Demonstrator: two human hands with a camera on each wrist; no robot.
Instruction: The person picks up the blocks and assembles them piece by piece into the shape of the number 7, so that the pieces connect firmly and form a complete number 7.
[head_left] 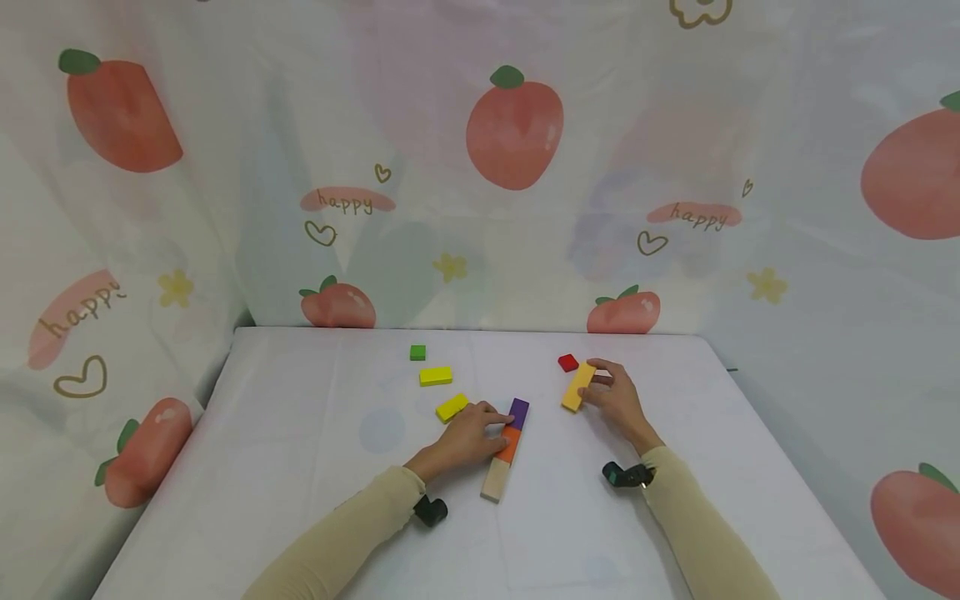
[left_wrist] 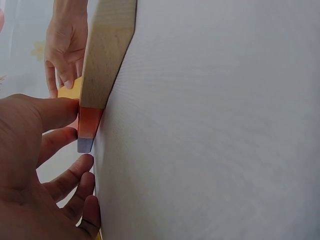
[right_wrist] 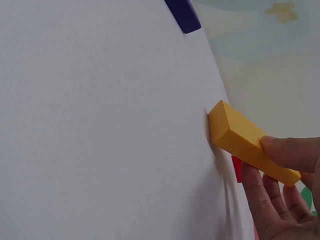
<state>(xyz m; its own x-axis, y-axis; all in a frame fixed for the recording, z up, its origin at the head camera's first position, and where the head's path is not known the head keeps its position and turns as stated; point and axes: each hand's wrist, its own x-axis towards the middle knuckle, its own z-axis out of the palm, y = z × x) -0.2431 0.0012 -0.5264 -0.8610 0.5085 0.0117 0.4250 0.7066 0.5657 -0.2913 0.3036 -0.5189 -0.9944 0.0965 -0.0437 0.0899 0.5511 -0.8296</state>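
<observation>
A purple block (head_left: 518, 412), an orange block (head_left: 508, 446) and a plain wooden block (head_left: 495, 482) lie end to end in one slanting row on the table. My left hand (head_left: 467, 437) is at the row's left side, its index fingertip by the purple block and its thumb at the orange one; the other fingers are loosely bent. Between thumb and fingers, my right hand (head_left: 618, 404) pinches a light-orange block (right_wrist: 240, 135), held tilted close over the tabletop. A small red block (head_left: 567, 362) lies just beyond it, partly hidden by the fingers in the right wrist view.
Left of the row are two yellow blocks, the farther one (head_left: 436, 376) and the nearer one (head_left: 452, 407), which my left hand partly overlaps. A small green block (head_left: 417, 352) lies farther back. The white-covered table (head_left: 337, 517) ends at a printed cloth backdrop (head_left: 420, 125).
</observation>
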